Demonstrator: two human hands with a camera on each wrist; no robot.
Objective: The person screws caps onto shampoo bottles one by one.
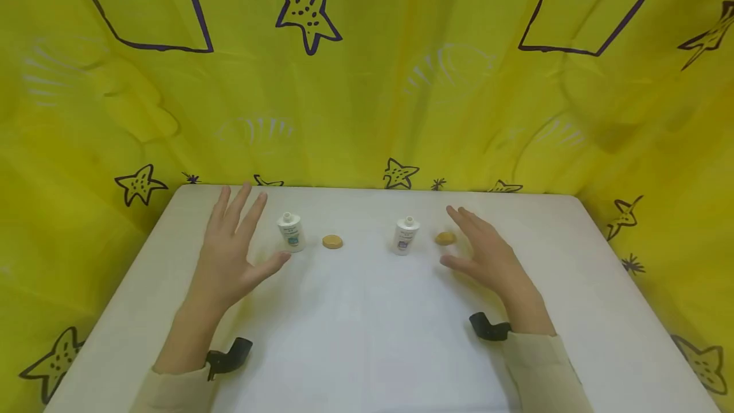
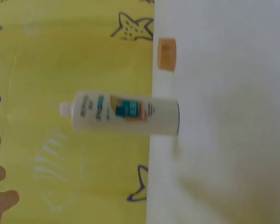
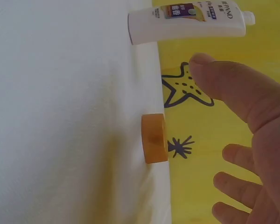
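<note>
Two white bottles without caps stand upright on the white table: one with a teal label patch [image 1: 291, 232] on the left, one with a purple label patch [image 1: 406, 236] on the right. An orange-yellow cap [image 1: 332, 242] lies to the right of the teal-labelled bottle, and a second such cap [image 1: 445, 238] to the right of the purple-labelled one. My left hand [image 1: 232, 250] is raised left of the teal-labelled bottle, fingers spread, holding nothing. Beside the right cap hovers my right hand [image 1: 487, 253], thumb apart from the fingers, also holding nothing.
The white table [image 1: 367, 336] reaches back to a yellow curtain [image 1: 355, 101] printed with dark stars and fish. Black wrist cameras are strapped to both wrists, the left one [image 1: 230, 355] and the right one [image 1: 489, 327] pointing inward above the tabletop.
</note>
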